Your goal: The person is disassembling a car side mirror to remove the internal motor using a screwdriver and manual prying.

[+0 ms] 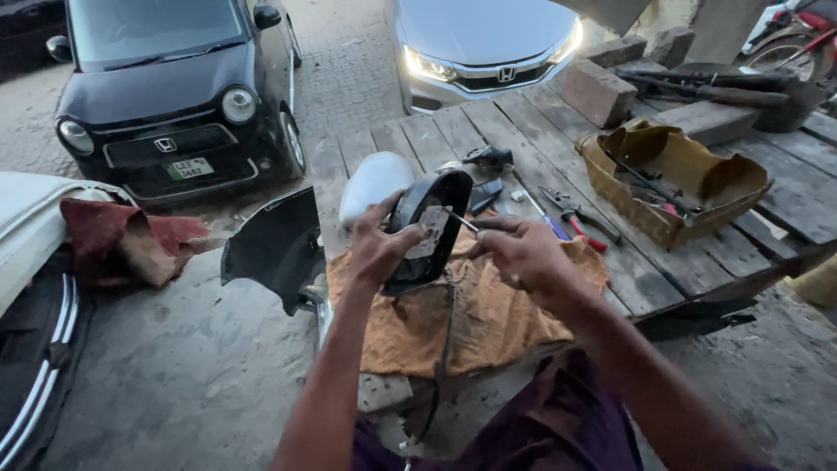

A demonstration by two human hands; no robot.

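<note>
My left hand (373, 247) grips a black car side-mirror housing (429, 228) and holds it upright over an orange cloth (475, 318) on a wooden workbench (663, 266). A grey inner part shows in the housing's opening. My right hand (521, 251) holds a thin screwdriver (462, 220) with its metal tip at that inner part. A black cable (447, 336) hangs from the housing down over the cloth. A white mirror cover (373, 183) lies just behind the housing.
Pliers with red handles (580, 220) and a blue-handled tool lie right of my hands. A tan plastic tray (671, 179) holds tools. Bricks (597, 92) stand at the back. A black car (174, 96) and a silver car (484, 44) are parked beyond. A black panel (275, 244) leans at the bench's left.
</note>
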